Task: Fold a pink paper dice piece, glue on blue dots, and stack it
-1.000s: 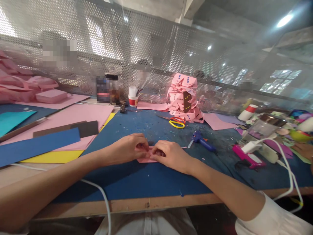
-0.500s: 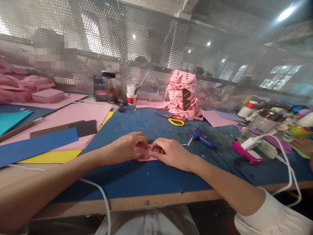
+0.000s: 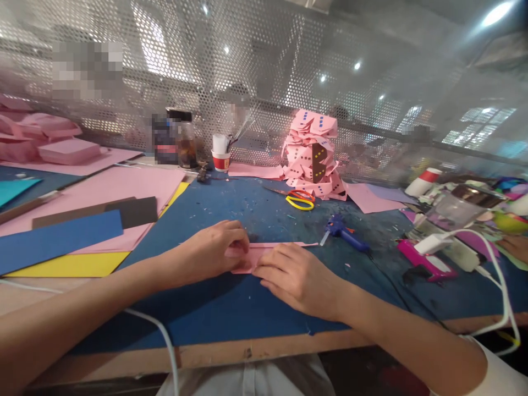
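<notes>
A folded pink paper strip [image 3: 256,254] lies on the blue table mat, its thin far edge running out to the right past my fingers. My left hand [image 3: 218,247] is closed on the strip's left part, with thumb and fingers curled in a pinch. Over the right part sits my right hand [image 3: 299,278], fingers bent together and fingertips on the near edge; its palm hides some of the paper. Just beyond, to the right, is a blue glue gun [image 3: 344,234]. Scissors [image 3: 301,199] with red and yellow handles lie farther back.
A stack of dotted pink paper pieces [image 3: 313,157] stands by the perforated metal screen [image 3: 264,71]. Left are pink sheets [image 3: 111,190], a blue strip [image 3: 61,242] and dark strips. A paper cup [image 3: 221,159], jar [image 3: 187,140], magenta tool [image 3: 427,261] and white cable surround the mat.
My right hand has shifted slightly right and toward me, uncovering more of the pink strip. My left hand keeps its pinch. The camera view has tilted a little.
</notes>
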`<control>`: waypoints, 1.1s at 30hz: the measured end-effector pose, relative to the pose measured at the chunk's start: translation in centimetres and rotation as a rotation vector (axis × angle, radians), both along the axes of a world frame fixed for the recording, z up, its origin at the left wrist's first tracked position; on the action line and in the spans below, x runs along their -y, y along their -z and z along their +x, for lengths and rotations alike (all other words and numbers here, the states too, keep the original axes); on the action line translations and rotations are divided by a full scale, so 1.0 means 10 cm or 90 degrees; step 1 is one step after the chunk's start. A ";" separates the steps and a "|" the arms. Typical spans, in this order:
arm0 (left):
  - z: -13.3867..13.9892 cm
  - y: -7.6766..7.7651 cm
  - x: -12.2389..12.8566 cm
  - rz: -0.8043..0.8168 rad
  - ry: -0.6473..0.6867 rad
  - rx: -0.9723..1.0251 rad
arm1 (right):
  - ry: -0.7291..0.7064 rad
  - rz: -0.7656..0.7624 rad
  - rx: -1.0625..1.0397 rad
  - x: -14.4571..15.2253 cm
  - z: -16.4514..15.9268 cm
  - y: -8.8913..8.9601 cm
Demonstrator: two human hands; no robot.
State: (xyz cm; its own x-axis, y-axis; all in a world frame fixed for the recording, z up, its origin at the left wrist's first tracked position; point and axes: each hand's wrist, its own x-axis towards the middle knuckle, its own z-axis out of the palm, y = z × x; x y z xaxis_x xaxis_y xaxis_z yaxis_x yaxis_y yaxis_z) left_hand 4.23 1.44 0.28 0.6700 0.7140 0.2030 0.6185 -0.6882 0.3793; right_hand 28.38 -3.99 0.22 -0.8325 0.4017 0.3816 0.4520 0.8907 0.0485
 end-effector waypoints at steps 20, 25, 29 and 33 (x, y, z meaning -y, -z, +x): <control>-0.27 0.01 0.28 0.077 0.098 -0.074 | 0.047 0.009 0.020 -0.02 -0.01 0.02; -0.30 0.04 0.29 0.088 0.113 -0.092 | 0.047 0.020 0.009 -0.02 -0.01 0.03; -0.30 0.04 0.29 0.096 0.107 -0.099 | 0.051 0.017 0.007 -0.02 -0.01 0.03; -0.29 0.04 0.29 0.112 0.108 -0.098 | 0.056 0.006 0.013 -0.02 -0.01 0.03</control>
